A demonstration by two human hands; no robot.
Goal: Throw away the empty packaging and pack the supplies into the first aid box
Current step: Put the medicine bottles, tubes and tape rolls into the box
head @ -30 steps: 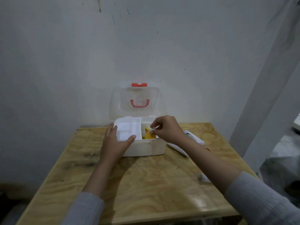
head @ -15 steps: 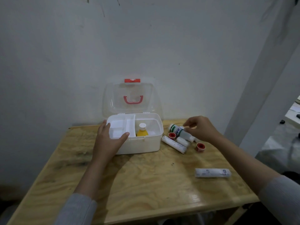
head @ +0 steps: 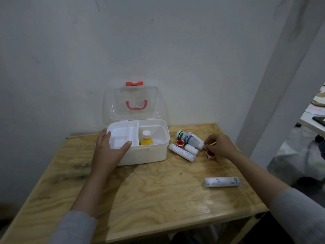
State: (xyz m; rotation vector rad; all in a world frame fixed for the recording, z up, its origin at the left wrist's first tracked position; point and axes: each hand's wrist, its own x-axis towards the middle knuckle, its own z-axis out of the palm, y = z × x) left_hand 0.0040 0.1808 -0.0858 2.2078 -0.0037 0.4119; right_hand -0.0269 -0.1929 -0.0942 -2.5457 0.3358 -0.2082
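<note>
The white first aid box [head: 154, 153] stands open at the back of the wooden table [head: 149, 194], its clear lid upright with a red handle. A yellow bottle [head: 146, 139] with a white cap stands in its right compartment. My left hand [head: 109, 152] grips the box's front left rim. To the right of the box lie a white bottle [head: 190, 139] with a green label, two bandage rolls [head: 182, 153], and two small red tape rolls [head: 180, 143]. My right hand [head: 222, 147] pinches the white bottle's cap end. Another bandage roll [head: 222, 182] lies nearer, at the right.
A grey wall stands right behind the box. A white post [head: 274, 81] rises beside the table's right edge. Further right is a floor area with a covered object and a white desk edge.
My right hand left the box after setting the yellow bottle inside, moved right and took hold of the white bottle's end. My left hand stayed on the box.
</note>
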